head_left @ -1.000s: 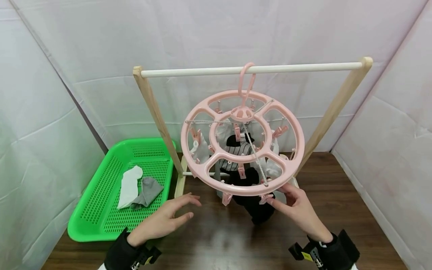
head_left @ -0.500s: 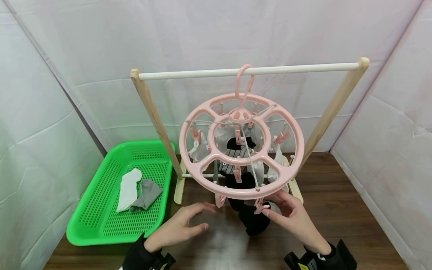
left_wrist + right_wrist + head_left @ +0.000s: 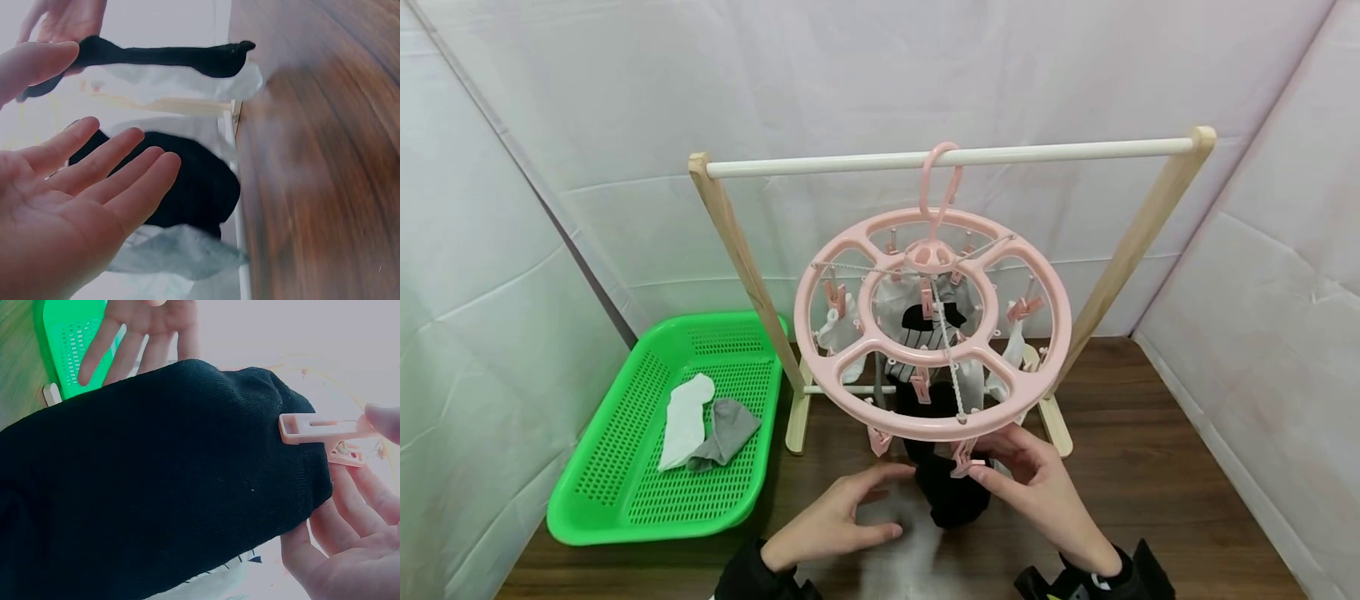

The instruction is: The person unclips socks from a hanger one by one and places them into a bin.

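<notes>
A pink round clip hanger (image 3: pixel 827 367) hangs by its hook from the white rod of a wooden rack. At its near rim my right hand (image 3: pixel 1030 479) pinches a pink clothespin (image 3: pixel 312 429) between thumb and fingers. That clothespin bites the end of a black sock (image 3: pixel 156 469), which hangs down below the ring. My left hand (image 3: pixel 842 517) stays to the left of this sock, fingers extended and holding nothing. In the left wrist view another black sock (image 3: pixel 194 181) hangs behind my left fingers. The ring hides part of the hanging socks.
A green basket (image 3: pixel 568 500) on the left holds a white sock (image 3: pixel 687 417) and a grey sock (image 3: pixel 726 433). The rack's wooden legs (image 3: pixel 741 258) and white rod (image 3: pixel 820 166) frame the hanger. White cloth walls surround the brown wood-patterned surface (image 3: pixel 1180 483).
The near side of the ring has swung slightly left, with the clothespin and black sock. My right hand has moved left with them. My left hand has come rightward, closer to the sock.
</notes>
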The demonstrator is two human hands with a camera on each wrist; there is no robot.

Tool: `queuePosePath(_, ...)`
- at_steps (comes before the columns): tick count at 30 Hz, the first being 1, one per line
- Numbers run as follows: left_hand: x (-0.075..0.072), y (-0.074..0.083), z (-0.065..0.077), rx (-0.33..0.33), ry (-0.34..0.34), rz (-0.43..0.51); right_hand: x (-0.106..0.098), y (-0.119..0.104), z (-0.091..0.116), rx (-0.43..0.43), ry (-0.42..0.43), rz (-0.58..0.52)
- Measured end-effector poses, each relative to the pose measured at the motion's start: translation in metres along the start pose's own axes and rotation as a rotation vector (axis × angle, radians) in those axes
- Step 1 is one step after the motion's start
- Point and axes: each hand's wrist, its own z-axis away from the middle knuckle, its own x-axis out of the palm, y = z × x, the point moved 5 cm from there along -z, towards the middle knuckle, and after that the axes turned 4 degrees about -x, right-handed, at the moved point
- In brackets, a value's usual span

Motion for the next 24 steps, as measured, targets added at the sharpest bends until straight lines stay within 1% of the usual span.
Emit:
queuePosePath(2,0.003,-0.001,-0.002,-0.007,0.005,0.015,0.001,0.000,0.000,-0.008,-0.001,-0.007)
queuePosePath(4,0.006,-0.001,-0.004,-0.010,0.017,0.003,0.002,0.000,-0.001,0.003,0.011,-0.007)
queuePosePath(8,0.009,0.002,-0.008,-0.020,0.059,-0.079,0.006,0.001,-0.001,0.039,0.024,0.003)
queuePosePath(9,0.010,0.002,-0.009,-0.025,0.063,-0.084,0.007,0.001,-0.001,0.050,0.028,0.008)
queuePosePath(12,0.012,0.004,-0.012,-0.048,0.074,-0.069,0.009,0.001,0.000,0.056,0.024,0.018)
queuePosePath(14,0.015,0.004,-0.013,-0.059,0.066,-0.019,0.011,0.001,0.000,0.053,0.025,0.020)
queuePosePath(16,0.017,0.005,-0.015,-0.049,0.058,0.040,0.011,0.001,0.001,0.043,0.026,0.021)
queuePosePath(18,0.018,0.006,-0.015,-0.020,0.059,0.082,0.011,0.000,0.001,0.028,0.025,0.021)
queuePosePath(20,0.019,0.008,-0.016,0.021,0.066,0.103,0.012,0.000,0.002,0.022,0.027,0.013)
queuePosePath(24,0.018,0.009,-0.016,0.075,0.124,0.030,0.012,-0.001,0.002,-0.014,0.043,0.008)
